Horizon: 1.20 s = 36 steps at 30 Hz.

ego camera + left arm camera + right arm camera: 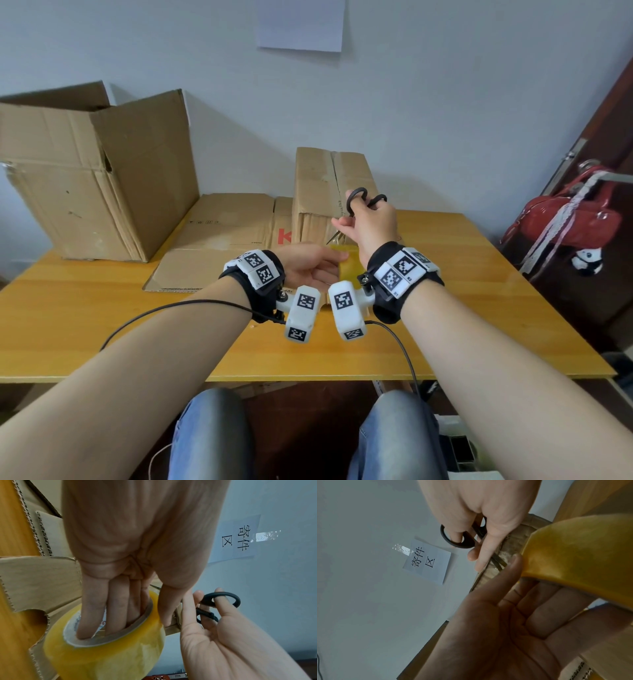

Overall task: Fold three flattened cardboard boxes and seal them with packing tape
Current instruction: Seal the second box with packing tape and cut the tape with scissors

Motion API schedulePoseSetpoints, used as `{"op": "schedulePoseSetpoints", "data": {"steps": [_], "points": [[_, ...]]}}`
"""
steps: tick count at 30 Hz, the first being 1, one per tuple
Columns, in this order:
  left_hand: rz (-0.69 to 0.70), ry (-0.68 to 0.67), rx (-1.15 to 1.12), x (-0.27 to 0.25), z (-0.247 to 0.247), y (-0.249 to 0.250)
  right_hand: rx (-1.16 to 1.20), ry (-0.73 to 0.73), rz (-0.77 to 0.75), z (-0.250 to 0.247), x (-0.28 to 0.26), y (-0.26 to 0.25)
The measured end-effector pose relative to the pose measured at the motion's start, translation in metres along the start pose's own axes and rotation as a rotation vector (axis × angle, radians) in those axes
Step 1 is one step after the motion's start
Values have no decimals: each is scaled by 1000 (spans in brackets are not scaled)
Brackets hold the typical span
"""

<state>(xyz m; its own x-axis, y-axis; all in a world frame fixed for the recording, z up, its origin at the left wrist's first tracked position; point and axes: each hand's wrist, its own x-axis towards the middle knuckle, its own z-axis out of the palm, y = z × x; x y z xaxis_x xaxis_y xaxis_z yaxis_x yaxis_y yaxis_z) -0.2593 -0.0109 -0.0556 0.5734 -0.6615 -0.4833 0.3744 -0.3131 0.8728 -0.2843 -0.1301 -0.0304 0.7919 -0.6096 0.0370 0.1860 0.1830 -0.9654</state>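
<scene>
My left hand holds a yellow roll of packing tape, its fingers pushed into the core and the thumb outside. My right hand grips black scissors by the loops, with the blade tips pointing down at the roll just above my left hand. Right behind both hands a folded cardboard box stands upright on the table. A flattened box lies to its left. In the right wrist view the scissors sit beside the tape roll.
A large open cardboard box stands at the table's back left. The wooden table ends just in front of my knees. A red bag hangs at the right by a door. A paper notice is on the wall.
</scene>
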Motion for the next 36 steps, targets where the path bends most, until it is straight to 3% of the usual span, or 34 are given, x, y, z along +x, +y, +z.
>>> {"op": "schedulePoseSetpoints", "data": {"steps": [8,18,24,30,36], "points": [[13,31,15,10,-6,-4,-27,-44,34,0,1,3],[34,7,19,12,-8,-3,-217,-50,-76,2,3,3],[40,-1,-2,12,-11,-6,-125,-41,-6,-2,5,2],[73,3,-4,12,-12,-12,143,19,156,-7,9,-3],[98,-6,0,11,-11,-11,193,6,187,-9,4,-4]]}}
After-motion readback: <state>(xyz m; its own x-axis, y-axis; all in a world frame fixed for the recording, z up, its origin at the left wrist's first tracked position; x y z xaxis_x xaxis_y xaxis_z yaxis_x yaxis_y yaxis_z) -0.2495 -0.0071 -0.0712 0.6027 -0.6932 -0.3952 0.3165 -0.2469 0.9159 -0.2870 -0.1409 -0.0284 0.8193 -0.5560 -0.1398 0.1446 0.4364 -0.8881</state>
